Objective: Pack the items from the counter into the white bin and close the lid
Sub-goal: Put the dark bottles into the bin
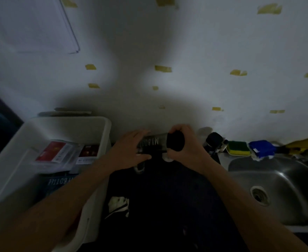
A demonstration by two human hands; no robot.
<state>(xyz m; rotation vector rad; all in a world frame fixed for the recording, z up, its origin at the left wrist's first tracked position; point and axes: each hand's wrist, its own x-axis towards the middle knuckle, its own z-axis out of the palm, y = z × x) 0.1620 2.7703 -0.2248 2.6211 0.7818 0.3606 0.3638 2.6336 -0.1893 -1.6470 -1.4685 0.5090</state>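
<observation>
The bare left forearm (58,202) and right forearm (240,200) enter from the lower corners and converge ahead of the body. The left hand (129,150) lies palm down, with its fingers (140,132) fairly straight over the far side of a dark bottle (154,142) and its thumb against the near side. The right hand (186,142), just beside the left, curls its fingers round the bottle's black cap end, knuckles uppermost. The two hands do not touch.

The tabletop (155,165) is dark. A white bin (102,124) sits on it, left of the left hand (131,150). Right of the right hand (184,142) are a black bottle (214,142), a yellow sponge (237,147), a blue sponge (261,149) and the sink (276,179).
</observation>
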